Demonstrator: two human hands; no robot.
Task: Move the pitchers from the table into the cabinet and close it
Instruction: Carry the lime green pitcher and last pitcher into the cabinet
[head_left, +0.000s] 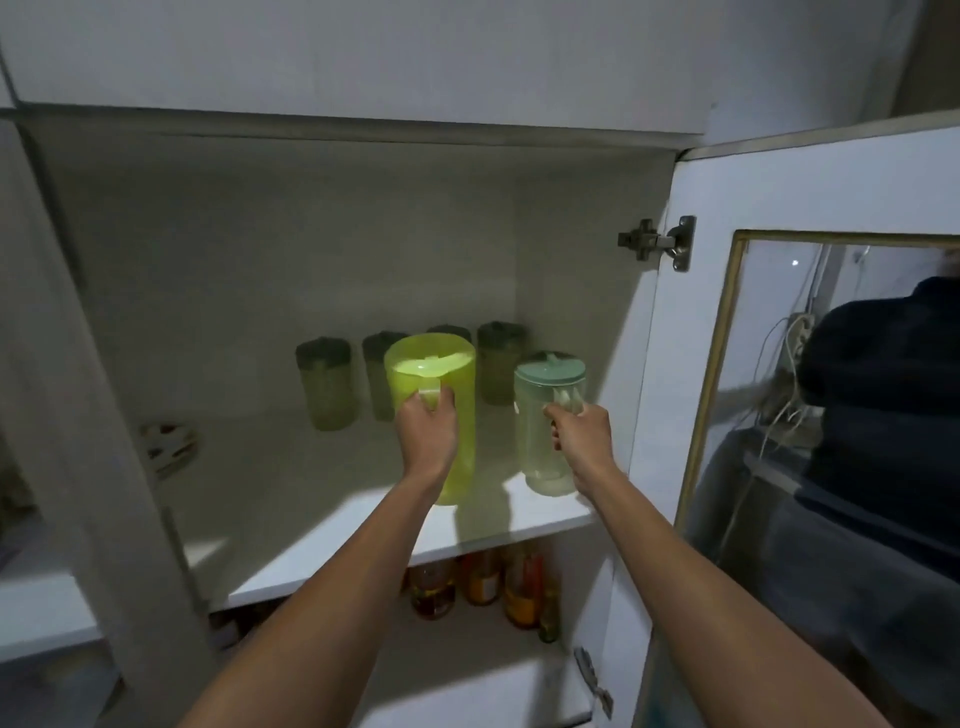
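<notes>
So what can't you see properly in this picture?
Head view only:
- The tall yellow-green plastic pitcher: its handle is covered by the left hand.
- One dark-lidded jar at the back: mostly behind that pitcher.
- Bottles on the lower shelf: tops cut off by the white shelf, labels blurred.
- The table: out of frame.

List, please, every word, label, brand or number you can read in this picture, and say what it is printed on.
No text can be read anywhere.
Bottles on the lower shelf: they carry orange and red labels, too blurred to read.
Yellow-green pitcher in the left hand: no print visible.
Clear pitcher with teal lid in the right hand: no print visible.
</notes>
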